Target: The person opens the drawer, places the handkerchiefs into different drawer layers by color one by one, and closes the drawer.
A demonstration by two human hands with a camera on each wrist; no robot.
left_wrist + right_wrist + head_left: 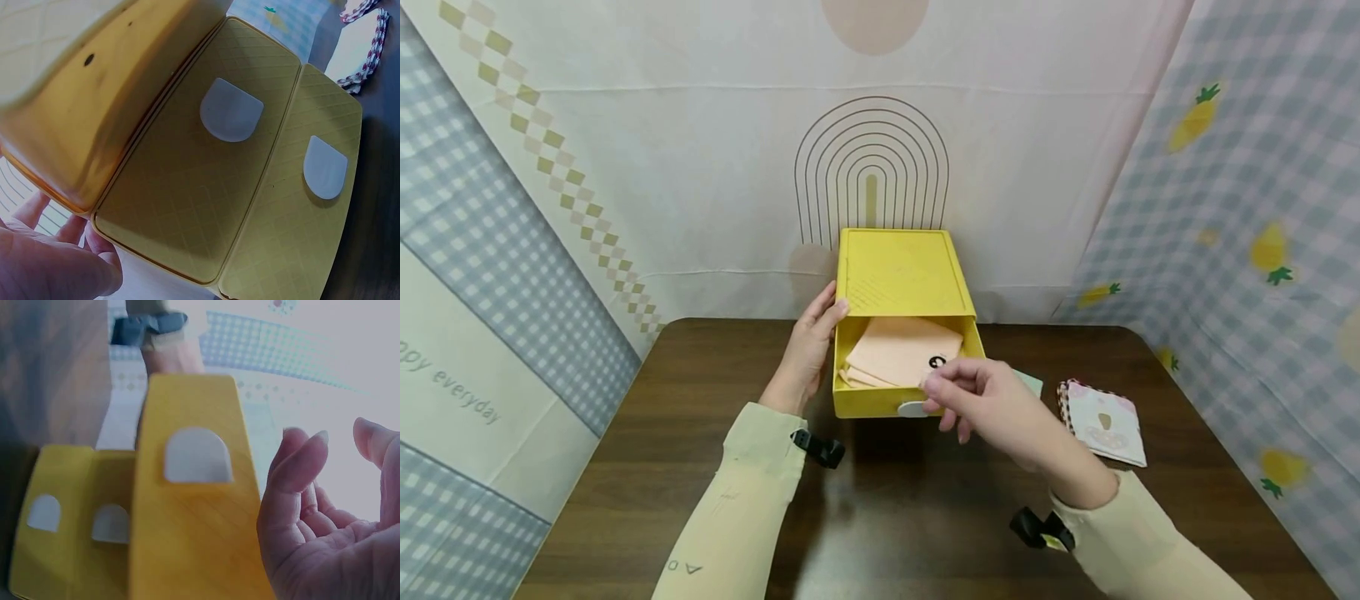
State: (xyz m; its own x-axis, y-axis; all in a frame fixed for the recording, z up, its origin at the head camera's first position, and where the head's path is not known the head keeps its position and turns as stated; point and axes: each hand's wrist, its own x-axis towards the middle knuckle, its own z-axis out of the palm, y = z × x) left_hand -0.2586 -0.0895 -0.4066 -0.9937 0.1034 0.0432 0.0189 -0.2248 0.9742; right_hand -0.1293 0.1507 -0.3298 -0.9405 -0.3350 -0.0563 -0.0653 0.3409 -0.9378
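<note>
A yellow drawer cabinet (902, 271) stands at the table's back edge, its top drawer (868, 403) pulled out. Inside that drawer lies a folded peach cloth (898, 346) with a small black round mark. My left hand (807, 354) rests against the cabinet's left side, fingers along the wall and thumb at the front corner. My right hand (981, 404) hovers by the drawer's front right corner, near its white handle (912, 409). In the right wrist view its fingers (290, 481) are loosely bent, thumb apart, with nothing between them. Two lower drawers (187, 187) are closed.
On the dark wooden table (700, 450), a folded white cloth (1105, 421) with checkered trim lies to the right. A pale green piece (1030, 382) shows partly behind my right hand. Printed fabric hangs behind and at both sides.
</note>
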